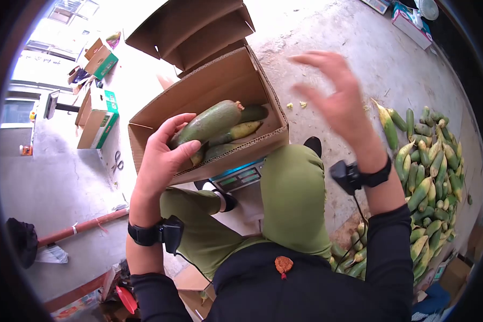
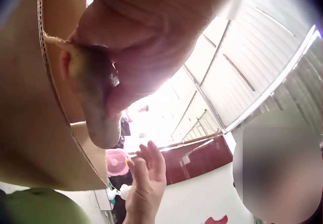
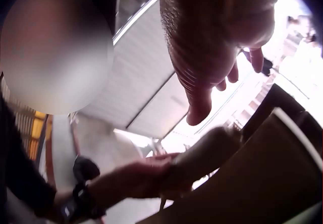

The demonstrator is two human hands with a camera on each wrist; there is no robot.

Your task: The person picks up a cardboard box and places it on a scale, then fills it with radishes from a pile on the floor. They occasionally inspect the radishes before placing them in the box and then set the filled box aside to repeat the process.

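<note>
At centre, left hand [image 1: 166, 147] grips green radish [image 1: 212, 123], apparently to steady it over carton [image 1: 214, 86]; right hand [image 1: 338, 96], upper right, extends empty

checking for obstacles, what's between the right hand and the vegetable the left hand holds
In the head view, floor, the box's side wall and another green vegetable lie between.

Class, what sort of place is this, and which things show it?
Probably a place for sorting or packing produce: a heap of green vegetables lies on the floor, an open cardboard box holds more, and what looks like a weighing scale shows beneath it.
</note>
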